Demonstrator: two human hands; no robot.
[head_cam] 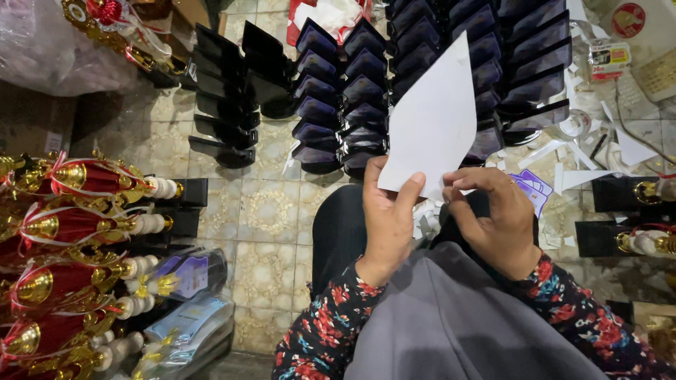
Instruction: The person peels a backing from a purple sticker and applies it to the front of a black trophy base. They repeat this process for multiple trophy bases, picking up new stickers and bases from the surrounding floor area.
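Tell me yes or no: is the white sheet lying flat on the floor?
No, the left hand and right hand hold the white sheet up.

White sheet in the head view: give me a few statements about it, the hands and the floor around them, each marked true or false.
1. Both hands grip the white sheet at its lower edge. True: the left hand and right hand both pinch it.
2. The sheet lies flat on the floor. False: it is held up above the rows of dark plaques.
3. Red and gold trophies lie at the left. True.
4. The sleeves are plain white. False: the sleeves are dark with a red floral print.
5. The tiled floor at the right is strewn with paper scraps. True.
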